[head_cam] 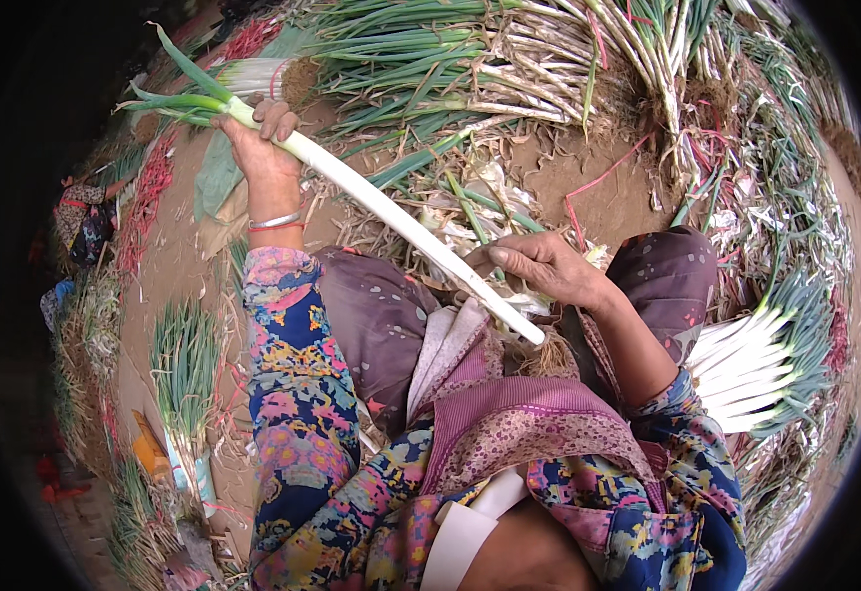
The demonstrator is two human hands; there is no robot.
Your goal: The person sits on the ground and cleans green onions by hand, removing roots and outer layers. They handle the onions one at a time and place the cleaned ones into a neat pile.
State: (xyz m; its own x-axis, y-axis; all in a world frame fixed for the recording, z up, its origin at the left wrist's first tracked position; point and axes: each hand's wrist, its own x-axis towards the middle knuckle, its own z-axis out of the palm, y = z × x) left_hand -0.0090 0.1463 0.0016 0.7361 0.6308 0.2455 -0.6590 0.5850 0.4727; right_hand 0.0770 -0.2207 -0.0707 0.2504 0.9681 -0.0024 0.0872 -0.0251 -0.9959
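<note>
My left hand (264,137) grips a long green onion (379,201) just below its leaves, at the upper left. Its bare white shank slants down to the right across my lap. The root end, with a tuft of brown roots (549,358), is over the apron (541,428). My right hand (541,266) is beside the lower part of the shank, its fingers bent and the fingertips close to the stalk. Whether those fingers pinch anything is not clear. Peeled skins and leaf scraps (493,199) lie on the ground between my knees.
Unpeeled green onions (438,74) lie heaped ahead, beside an upright bundle (667,81). Clean white onions (748,362) are stacked at my right. A tied bundle (187,369) stands at left near red ties (148,203). Another person (83,221) is at far left.
</note>
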